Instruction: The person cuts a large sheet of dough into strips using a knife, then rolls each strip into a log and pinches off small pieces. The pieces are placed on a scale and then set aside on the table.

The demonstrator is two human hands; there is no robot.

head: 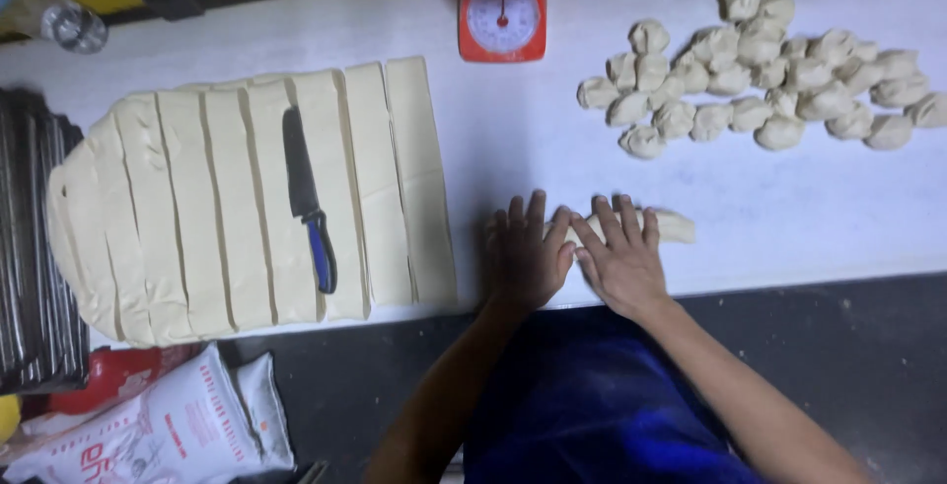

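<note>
Both my hands lie flat, palms down, on a short roll of pale dough [673, 226] near the front edge of the white table [789, 218]. My left hand [525, 255] covers the roll's left end, and my right hand [619, 259] presses its middle. Only the right end of the roll shows past my fingers. A wide slab of dough [227, 218] cut into several long strips lies to the left. A knife with a black blade and blue handle [308, 200] rests on top of the strips.
A heap of several small dough pieces [760, 74] sits at the back right. A red kitchen scale [502, 10] stands at the back centre. Dark stacked trays [35, 257] are at the left edge, and flour bags [168, 430] lie below the table.
</note>
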